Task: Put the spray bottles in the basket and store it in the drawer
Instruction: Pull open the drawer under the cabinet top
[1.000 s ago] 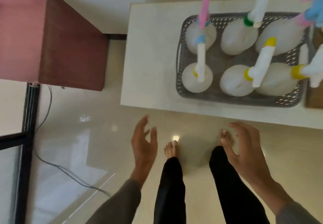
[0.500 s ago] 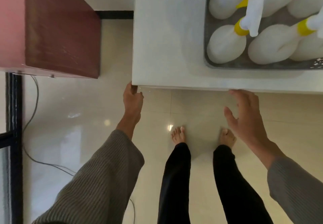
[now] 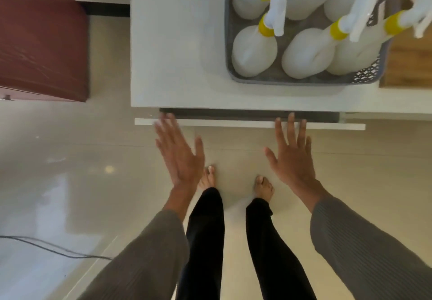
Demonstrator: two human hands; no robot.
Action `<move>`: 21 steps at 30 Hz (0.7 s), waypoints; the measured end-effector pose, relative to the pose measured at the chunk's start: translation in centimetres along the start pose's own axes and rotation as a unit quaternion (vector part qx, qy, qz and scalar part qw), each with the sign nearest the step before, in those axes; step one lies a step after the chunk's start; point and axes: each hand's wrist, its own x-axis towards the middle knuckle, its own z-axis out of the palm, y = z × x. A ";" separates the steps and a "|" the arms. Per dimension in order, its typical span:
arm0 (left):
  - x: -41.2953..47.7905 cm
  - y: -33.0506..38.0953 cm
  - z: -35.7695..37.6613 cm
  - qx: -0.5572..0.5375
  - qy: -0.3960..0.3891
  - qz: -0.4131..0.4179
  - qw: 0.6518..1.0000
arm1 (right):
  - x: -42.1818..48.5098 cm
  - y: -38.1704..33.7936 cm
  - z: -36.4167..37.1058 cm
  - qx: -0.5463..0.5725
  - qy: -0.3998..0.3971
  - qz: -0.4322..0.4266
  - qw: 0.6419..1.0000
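Observation:
A grey perforated basket (image 3: 301, 80) stands on the white counter (image 3: 177, 49), holding several white spray bottles (image 3: 253, 51) with yellow collars. Below the counter's front edge a drawer (image 3: 233, 122) with a white front sticks out a little, showing a dark gap behind it. My left hand (image 3: 180, 154) is spread flat, fingertips at the drawer front's left part. My right hand (image 3: 292, 154) is spread too, its fingertips over the drawer front's top edge near the middle. Neither hand holds anything.
A dark red cabinet (image 3: 42, 37) stands to the left of the counter. A wooden board (image 3: 411, 63) lies right of the basket. A black cable (image 3: 51, 250) runs over the glossy tiled floor at lower left. My legs and bare feet (image 3: 263, 187) are below the drawer.
The drawer front has come out from under the counter. Both hands have moved from the counter's underside edge to the drawer front, fingers now spread. The view shifted closer.

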 end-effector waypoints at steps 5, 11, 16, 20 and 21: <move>-3.4 3.5 4.0 0.188 -0.139 0.263 0.936 | -1.3 0.4 1.8 0.000 -0.006 0.019 1.000; -4.2 4.1 5.0 0.250 -0.189 0.263 0.912 | -3.4 0.9 2.7 0.011 -0.005 0.009 1.000; -6.4 3.7 4.5 0.251 -0.227 0.246 0.908 | -5.7 1.3 3.8 0.015 -0.004 0.008 1.000; -8.7 3.2 4.0 0.249 -0.243 0.237 0.907 | -7.7 1.6 5.1 0.023 -0.007 0.006 1.000; -9.3 3.0 3.9 0.246 -0.248 0.231 0.908 | -8.3 1.6 5.4 0.026 -0.008 0.006 1.000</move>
